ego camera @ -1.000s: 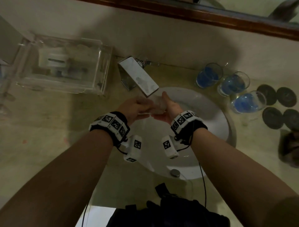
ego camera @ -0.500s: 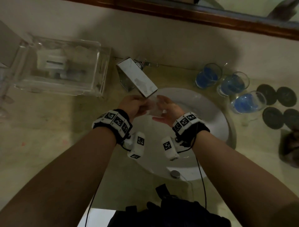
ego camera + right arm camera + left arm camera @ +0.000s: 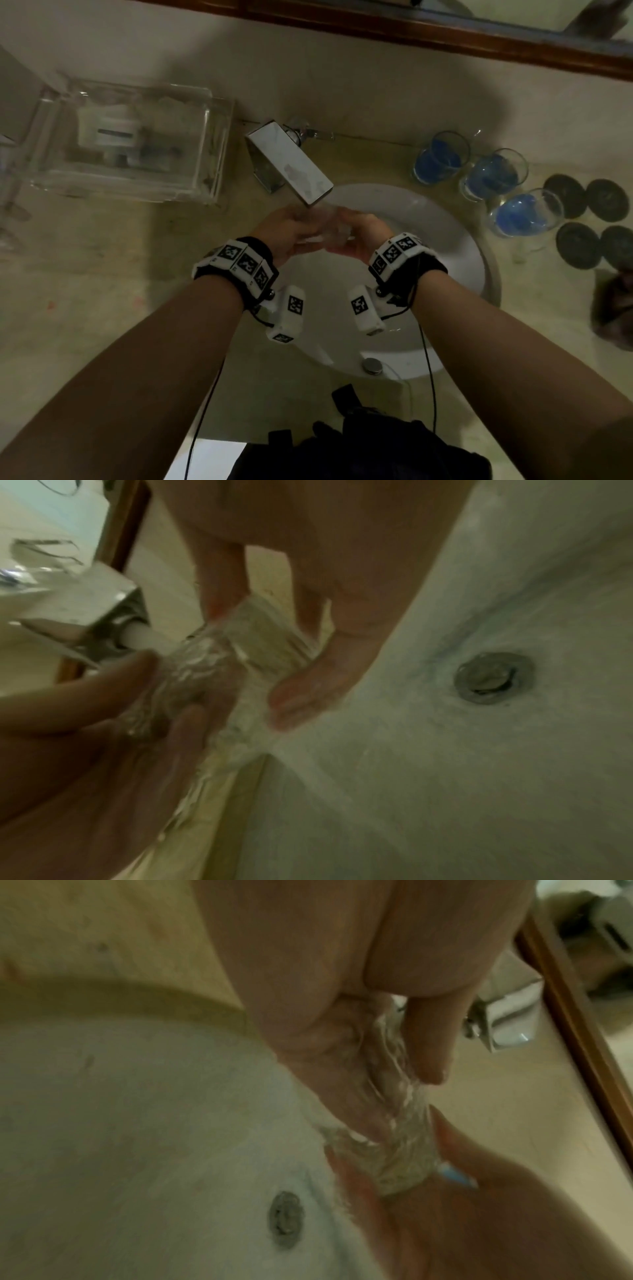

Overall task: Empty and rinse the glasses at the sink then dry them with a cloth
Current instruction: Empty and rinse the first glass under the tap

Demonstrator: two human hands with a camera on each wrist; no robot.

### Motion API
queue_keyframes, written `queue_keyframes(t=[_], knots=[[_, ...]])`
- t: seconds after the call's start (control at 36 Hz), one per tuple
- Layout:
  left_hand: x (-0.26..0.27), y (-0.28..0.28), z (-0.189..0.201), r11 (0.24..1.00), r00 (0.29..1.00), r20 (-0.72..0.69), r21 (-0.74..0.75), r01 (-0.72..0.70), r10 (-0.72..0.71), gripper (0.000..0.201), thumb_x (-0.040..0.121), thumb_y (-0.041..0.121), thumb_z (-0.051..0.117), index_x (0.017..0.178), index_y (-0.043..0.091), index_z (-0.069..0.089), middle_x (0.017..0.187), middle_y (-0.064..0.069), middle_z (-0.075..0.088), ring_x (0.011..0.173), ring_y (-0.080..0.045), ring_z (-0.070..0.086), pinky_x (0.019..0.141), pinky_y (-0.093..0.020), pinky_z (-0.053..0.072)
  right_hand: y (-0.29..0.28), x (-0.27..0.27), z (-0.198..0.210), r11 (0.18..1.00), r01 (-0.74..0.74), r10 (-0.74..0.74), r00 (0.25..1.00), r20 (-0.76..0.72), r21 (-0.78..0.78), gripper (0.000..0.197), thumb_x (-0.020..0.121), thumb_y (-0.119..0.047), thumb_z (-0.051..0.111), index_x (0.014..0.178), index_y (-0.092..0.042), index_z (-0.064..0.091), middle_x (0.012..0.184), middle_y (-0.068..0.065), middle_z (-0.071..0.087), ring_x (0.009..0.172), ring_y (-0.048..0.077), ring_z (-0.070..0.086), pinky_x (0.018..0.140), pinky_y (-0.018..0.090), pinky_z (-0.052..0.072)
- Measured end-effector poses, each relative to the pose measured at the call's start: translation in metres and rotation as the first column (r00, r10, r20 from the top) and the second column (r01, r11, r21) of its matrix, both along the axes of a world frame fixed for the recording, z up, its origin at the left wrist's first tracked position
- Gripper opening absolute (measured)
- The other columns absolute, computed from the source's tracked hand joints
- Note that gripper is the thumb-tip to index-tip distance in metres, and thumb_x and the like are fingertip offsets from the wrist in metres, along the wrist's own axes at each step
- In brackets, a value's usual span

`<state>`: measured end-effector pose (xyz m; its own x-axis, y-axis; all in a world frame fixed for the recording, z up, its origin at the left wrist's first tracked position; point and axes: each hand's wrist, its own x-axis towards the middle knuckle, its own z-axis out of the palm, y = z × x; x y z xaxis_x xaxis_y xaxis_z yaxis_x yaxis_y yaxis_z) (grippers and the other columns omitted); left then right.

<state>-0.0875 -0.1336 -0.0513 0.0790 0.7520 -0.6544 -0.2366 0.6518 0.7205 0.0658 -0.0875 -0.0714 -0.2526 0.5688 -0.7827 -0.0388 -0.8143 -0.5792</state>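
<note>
Head view, nearest the camera: two bare forearms reached forward over the white sink (image 3: 459,240), each wrist carrying a marker-tagged band. The drain plug (image 3: 372,365) sat at the near edge of the basin.

Both hands met over the basin, directly below the outlet of the rectangular chrome faucet (image 3: 291,164). The left hand (image 3: 291,233) had its fingers curled around a clear glass (image 3: 323,228), gripping it. The right hand (image 3: 363,233) also gripped the same glass from the opposite side, fingers curled against it. The glass lay tilted between the two hands, above the sink and not touching it.

Left wrist view: the glass (image 3: 394,1139) appeared blurred, with water running over it and over the fingers (image 3: 431,1042) of the left hand. The drain (image 3: 286,1219) lay below.

Right wrist view: a white stream left the faucet (image 3: 85,610) and struck the glass (image 3: 240,642), splashing down across the right hand's fingers (image 3: 192,723) into the basin.

Farther back on the counter (image 3: 102,274), right of the sink, three glasses of blue liquid (image 3: 493,178) stood upright in a diagonal row, close together. Four dark round coasters (image 3: 589,222) lay just beyond them. Left of the faucet stood a clear rectangular container (image 3: 212,144). A brown wooden frame (image 3: 445,34) ran along the far wall.
</note>
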Motion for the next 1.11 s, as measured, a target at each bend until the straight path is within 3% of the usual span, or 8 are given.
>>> queue_keyframes(t=[0.17, 0.33, 0.53, 0.69, 0.81, 0.92, 1.0, 1.11], knots=[[-0.001, 0.007, 0.006, 1.0, 1.0, -0.011, -0.012, 0.005, -0.006, 0.023, 0.097, 0.003, 0.055, 0.118, 0.005, 0.061, 0.1, -0.006, 0.07, 0.084, -0.014, 0.069, 0.065, -0.023, 0.058, -0.005, -0.002, -0.012, 0.994, 0.05, -0.043, 0.997, 0.071, -0.094, 0.054, 0.086, -0.058, 0.057, 0.116, -0.014, 0.063, 0.114, 0.013, 0.066, 0.093, 0.025, 0.065, 0.066, 0.034, 0.056], [-0.004, 0.001, 0.003, 0.999, 0.999, 0.019, -0.037, -0.031, 0.032, 0.017, 0.1, 0.007, 0.05, 0.109, 0.01, 0.064, 0.1, -0.006, 0.072, 0.078, -0.011, 0.072, 0.066, -0.026, 0.06, -0.004, 0.004, -0.007, 0.997, 0.078, -0.08, 0.986, -0.143, -0.021, 0.034, 0.086, 0.003, 0.05, 0.114, -0.015, 0.056, 0.103, 0.011, 0.059, 0.073, 0.021, 0.063, 0.065, 0.035, 0.053], [-0.002, 0.0, 0.007, 0.999, 1.0, 0.005, -0.034, 0.023, -0.023, 0.02, 0.102, 0.018, 0.049, 0.112, 0.015, 0.066, 0.109, -0.001, 0.074, 0.097, -0.017, 0.071, 0.076, -0.031, 0.057, -0.006, 0.002, -0.005, 0.994, -0.111, 0.111, 0.991, 0.076, -0.001, 0.051, 0.084, -0.058, 0.06, 0.111, -0.016, 0.067, 0.097, 0.006, 0.072, 0.085, 0.022, 0.069, 0.066, 0.032, 0.056], [-0.004, -0.003, 0.003, 0.998, 1.0, -0.01, -0.051, -0.026, 0.026, 0.011, 0.101, 0.018, 0.052, 0.103, 0.017, 0.063, 0.091, 0.003, 0.072, 0.089, -0.014, 0.069, 0.079, -0.036, 0.053, -0.003, 0.008, 0.002, 0.998, -0.056, 0.057, 0.995, -0.084, 0.01, 0.037, 0.088, 0.001, 0.05, 0.118, -0.02, 0.055, 0.1, 0.007, 0.061, 0.083, 0.024, 0.063, 0.071, 0.034, 0.052], [-0.01, -0.003, 0.003, 0.999, 0.999, -0.005, -0.038, 0.037, -0.038, 0.013, 0.099, 0.019, 0.055, 0.106, 0.018, 0.065, 0.095, 0.004, 0.075, 0.092, -0.012, 0.071, 0.086, -0.038, 0.047, -0.005, 0.004, 0.004, 0.995, -0.099, 0.1, 0.995, -0.022, 0.024, 0.011, 0.093, -0.019, 0.057, 0.099, -0.012, 0.064, 0.085, 0.01, 0.064, 0.075, 0.023, 0.063, 0.067, 0.033, 0.055], [-0.011, -0.001, 0.005, 0.996, 0.996, -0.028, -0.028, 0.081, -0.082, 0.019, 0.093, 0.019, 0.063, 0.111, 0.012, 0.064, 0.1, -0.002, 0.075, 0.097, -0.013, 0.07, 0.092, -0.039, 0.047, -0.008, 0.001, -0.002, 0.997, -0.077, 0.077, 0.996, 0.049, -0.001, 0.042, 0.091, -0.048, 0.057, 0.11, -0.011, 0.064, 0.097, 0.012, 0.068, 0.078, 0.026, 0.066, 0.06, 0.031, 0.055], [-0.012, -0.001, 0.004, 0.998, 0.998, -0.044, -0.03, 0.053, -0.055, 0.021, 0.093, 0.018, 0.065, 0.11, 0.007, 0.064, 0.075, 0.005, 0.073, 0.087, -0.012, 0.069, 0.085, -0.037, 0.048, -0.01, 0.005, -0.005, 0.997, -0.082, 0.082, 0.995, -0.054, 0.009, 0.041, 0.093, -0.035, 0.058, 0.128, -0.016, 0.055, 0.102, 0.006, 0.065, 0.086, 0.026, 0.067, 0.067, 0.033, 0.055], [-0.009, -0.003, 0.001, 0.998, 0.996, -0.071, -0.025, 0.059, -0.061, 0.013, 0.093, 0.016, 0.064, 0.105, 0.012, 0.064, 0.074, 0.006, 0.073, 0.097, -0.018, 0.069, 0.087, -0.038, 0.051, -0.008, 0.007, -0.002, 0.996, -0.068, 0.072, 0.994, -0.081, 0.053, 0.022, 0.091, -0.008, 0.055, 0.111, -0.015, 0.059, 0.078, 0.007, 0.061, 0.073, 0.023, 0.06, 0.067, 0.033, 0.055]])
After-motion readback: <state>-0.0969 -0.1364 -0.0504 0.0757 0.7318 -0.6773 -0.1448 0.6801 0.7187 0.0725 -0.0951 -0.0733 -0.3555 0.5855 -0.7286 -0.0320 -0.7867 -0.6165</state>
